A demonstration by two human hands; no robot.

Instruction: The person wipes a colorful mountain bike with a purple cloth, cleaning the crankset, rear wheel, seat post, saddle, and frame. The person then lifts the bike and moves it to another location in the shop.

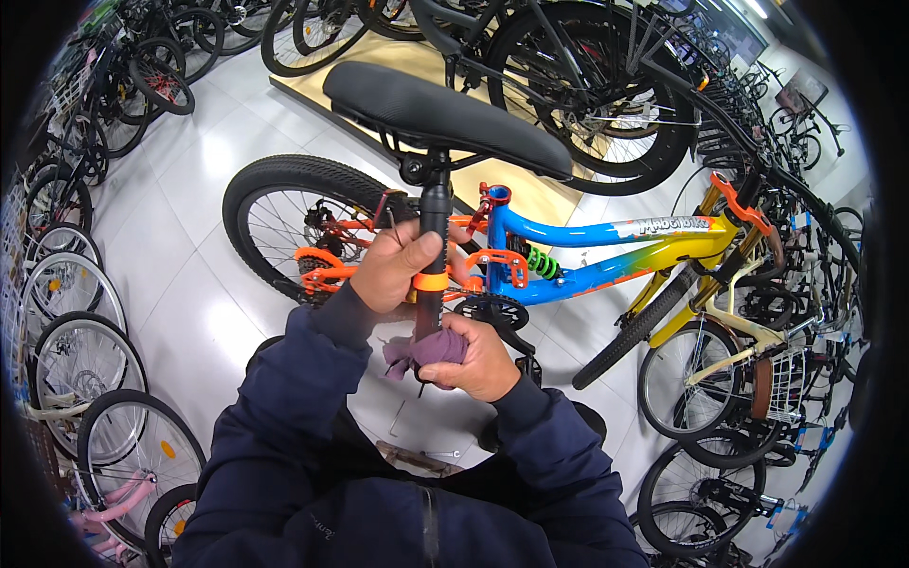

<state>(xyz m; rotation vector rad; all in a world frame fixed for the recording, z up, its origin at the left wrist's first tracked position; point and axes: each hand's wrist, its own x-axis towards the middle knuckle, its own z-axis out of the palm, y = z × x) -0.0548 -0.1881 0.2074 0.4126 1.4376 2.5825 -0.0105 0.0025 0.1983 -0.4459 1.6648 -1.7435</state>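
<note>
Black, smooth metal makes up the seat post (435, 213), held in front of the person's body with its lower end toward them and clear of the bike frame. At its top sits a padded black saddle (445, 109), its nose pointing right. An orange band (432, 282) circles the post partway down. The left hand (400, 268) is closed around the post just above and beside that band, thumb across the near side and fingers curling behind. The right hand (483, 360) grips a crumpled purple cloth (440, 348), pressing it against the post near its lower end, with the thumb lying over the fabric. Beyond the hands, a bike frame (597, 227) in blue, yellow and orange stretches to the right; a red clamp (487, 201) sits by its seat tube (499, 195), and a green spring (543, 263) shows between the tubes. Its rear wheel (251, 222), with a knobby black tyre, is to the left of the hands, and its front wheel (639, 327) slants away on the right. Below the hands, a wrench (445, 453) lies near the person's lap. Farther out, a pale wooden platform (379, 62) bears dark bicycles, and more bikes crowd both sides of the glossy tiled floor (204, 303).
</note>
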